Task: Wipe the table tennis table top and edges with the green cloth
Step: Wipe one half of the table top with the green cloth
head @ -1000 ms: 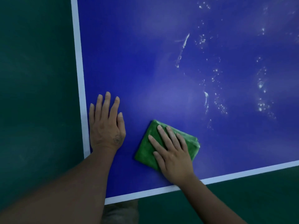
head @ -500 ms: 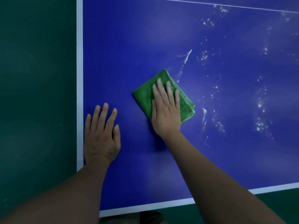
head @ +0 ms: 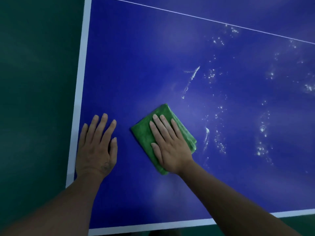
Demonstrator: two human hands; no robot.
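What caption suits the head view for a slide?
Right hand presses the cloth on the table; left hand rests flat beside it.

Right hand (head: 170,149) covers half the green cloth (head: 142,135); table (head: 136,65) cut off rightward.

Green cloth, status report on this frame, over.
Left hand flat on the table top, open. Right hand flat, pressing the folded green cloth. White specks unwiped right of the cloth. Nothing blocks the path.
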